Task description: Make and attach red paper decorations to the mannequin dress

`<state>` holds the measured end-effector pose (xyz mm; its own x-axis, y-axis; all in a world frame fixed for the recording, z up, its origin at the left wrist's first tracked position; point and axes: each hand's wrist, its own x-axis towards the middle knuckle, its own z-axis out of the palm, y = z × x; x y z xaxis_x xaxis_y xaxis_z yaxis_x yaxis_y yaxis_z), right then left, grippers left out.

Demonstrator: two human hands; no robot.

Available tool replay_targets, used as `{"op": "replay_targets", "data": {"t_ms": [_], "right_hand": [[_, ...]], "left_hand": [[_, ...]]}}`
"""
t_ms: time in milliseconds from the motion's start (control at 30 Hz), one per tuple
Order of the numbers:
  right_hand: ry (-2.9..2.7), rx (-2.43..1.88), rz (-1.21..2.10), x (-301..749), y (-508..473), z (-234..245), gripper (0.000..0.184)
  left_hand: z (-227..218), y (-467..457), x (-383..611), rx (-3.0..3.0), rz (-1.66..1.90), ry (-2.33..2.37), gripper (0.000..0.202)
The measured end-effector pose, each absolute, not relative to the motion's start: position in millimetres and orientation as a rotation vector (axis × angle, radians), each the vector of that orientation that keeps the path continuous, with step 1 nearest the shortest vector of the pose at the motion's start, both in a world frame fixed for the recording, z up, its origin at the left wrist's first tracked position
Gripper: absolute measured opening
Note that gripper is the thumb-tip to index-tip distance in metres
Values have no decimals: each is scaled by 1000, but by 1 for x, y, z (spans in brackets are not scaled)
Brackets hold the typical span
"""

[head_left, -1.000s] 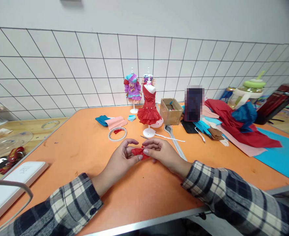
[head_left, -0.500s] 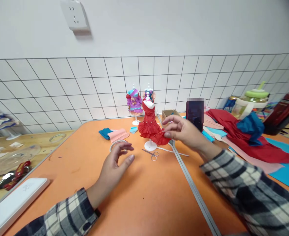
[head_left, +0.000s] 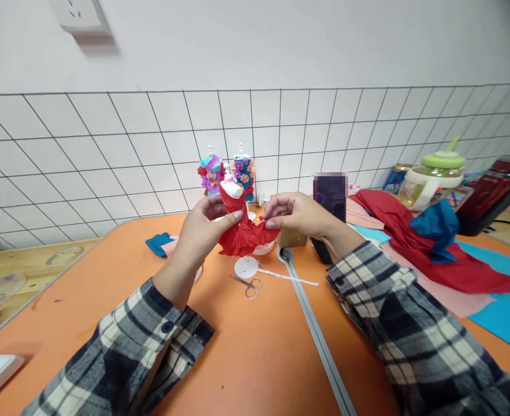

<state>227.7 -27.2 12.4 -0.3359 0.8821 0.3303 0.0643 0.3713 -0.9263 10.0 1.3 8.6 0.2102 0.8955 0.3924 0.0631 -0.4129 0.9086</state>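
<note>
A small white dress form (head_left: 232,189) wears a red crepe-paper dress (head_left: 242,237) with a ruffled skirt, tilted a little, above its round white base (head_left: 246,266). My left hand (head_left: 203,228) is closed round the dress's left side, thumb across the front at the waist; its fingertips are hidden behind. With thumb and fingers, my right hand (head_left: 297,216) pinches the ruffle at the skirt's right edge. Just in front of the base lie small scissors (head_left: 249,284), beside a thin white strip (head_left: 289,277).
Two more dressed mannequins, one purple (head_left: 212,176) and one blue (head_left: 242,173), stand behind. A phone (head_left: 329,196) leans near a small cardboard box (head_left: 293,238). Red paper (head_left: 393,242), a jug (head_left: 432,179) and a dark red flask (head_left: 492,193) are at right. A grey zipper-like strip (head_left: 317,335) crosses the table.
My left hand has moved up and forward from above the table and taken hold of the red dress. My right hand still pinches the skirt. The view has shifted to the right.
</note>
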Motion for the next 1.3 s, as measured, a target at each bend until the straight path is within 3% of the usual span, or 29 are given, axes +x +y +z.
{"op": "replay_targets", "data": {"t_ms": [433, 933, 1100, 1300], "right_hand": [[-1712, -900, 840, 207, -26, 4, 19], [-1661, -948, 808, 196, -21, -6, 17], [-1699, -1023, 605, 195, -21, -7, 15], [-1731, -1000, 717, 200, -23, -3, 18]], "left_hand": [[8, -3, 10, 1609, 1269, 797, 44], [6, -4, 10, 1631, 1270, 822, 41], [7, -3, 10, 1634, 1271, 834, 41], [6, -3, 10, 1662, 1282, 861, 40]]}}
